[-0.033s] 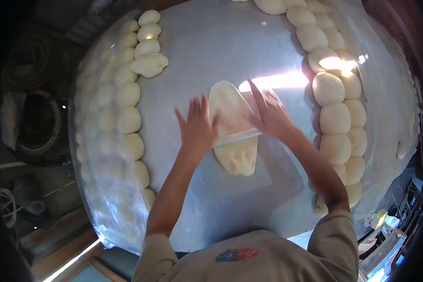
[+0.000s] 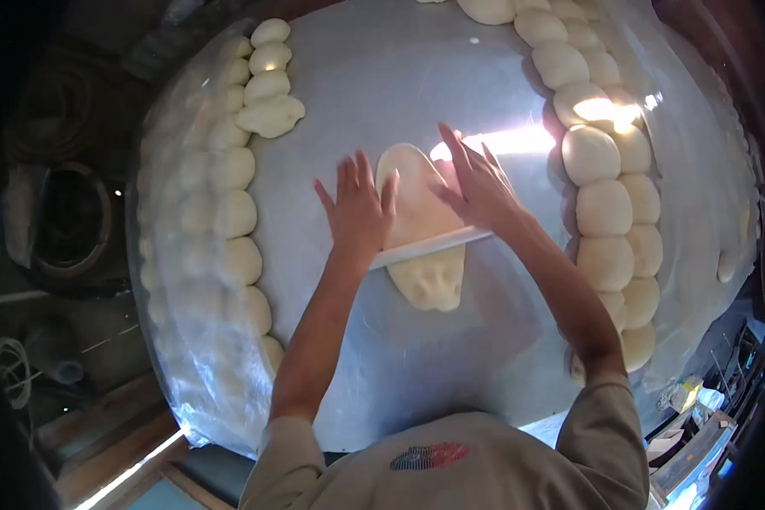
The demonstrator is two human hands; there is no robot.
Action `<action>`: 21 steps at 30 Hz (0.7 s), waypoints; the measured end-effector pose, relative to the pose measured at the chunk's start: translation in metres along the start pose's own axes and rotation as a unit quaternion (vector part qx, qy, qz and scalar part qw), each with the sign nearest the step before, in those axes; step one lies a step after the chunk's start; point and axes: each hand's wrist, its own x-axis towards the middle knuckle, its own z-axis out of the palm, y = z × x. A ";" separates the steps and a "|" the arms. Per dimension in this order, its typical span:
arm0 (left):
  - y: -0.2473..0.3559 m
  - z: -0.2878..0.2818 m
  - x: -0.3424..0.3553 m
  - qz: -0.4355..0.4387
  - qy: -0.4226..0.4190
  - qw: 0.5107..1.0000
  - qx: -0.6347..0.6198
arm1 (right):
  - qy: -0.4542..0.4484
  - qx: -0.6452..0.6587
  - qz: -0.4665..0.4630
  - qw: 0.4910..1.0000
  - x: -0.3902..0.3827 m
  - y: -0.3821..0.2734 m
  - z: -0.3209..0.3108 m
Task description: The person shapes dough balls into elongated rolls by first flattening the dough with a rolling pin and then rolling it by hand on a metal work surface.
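A flattened oval of dough (image 2: 413, 183) lies on the metal tabletop in front of me. Its near end (image 2: 429, 282) is thicker and dented. Across it, slightly tilted, rests a thin pale rolling pin (image 2: 433, 247). My left hand (image 2: 357, 208) is spread flat at the pin's left end, fingers pointing away, beside the dough's left edge. Over the right end lies my right hand (image 2: 484, 191), its fingers stretched out and its thumb reaching over the dough. Both palms seem to bear on the pin, though the contact is hidden beneath them.
Rows of round dough balls (image 2: 591, 155) line the table's right side. More dough balls (image 2: 235, 214) run down the left, many under a clear plastic sheet (image 2: 197, 340). One misshapen dough piece (image 2: 270, 116) juts inward at the upper left. Assorted clutter (image 2: 688, 425) stands beyond the lower right edge.
Both hands have slid slightly farther away from me. More of the rolling pin shows at its ends, and the right thumb is less blurred.
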 end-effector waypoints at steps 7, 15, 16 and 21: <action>0.004 0.028 -0.103 -0.077 -0.106 0.991 0.039 | -0.071 -0.165 0.012 0.984 -0.108 -0.009 0.043; 0.012 0.020 -0.116 -0.114 -0.106 0.985 0.070 | 0.053 -0.205 0.065 0.975 -0.094 -0.016 0.058; 0.013 0.017 -0.138 -0.136 -0.124 0.981 0.061 | 0.048 -0.198 0.033 0.979 -0.124 -0.027 0.062; 0.031 -0.005 -0.260 -0.059 -0.155 0.984 0.058 | 0.012 -0.190 0.006 0.982 -0.237 -0.054 0.066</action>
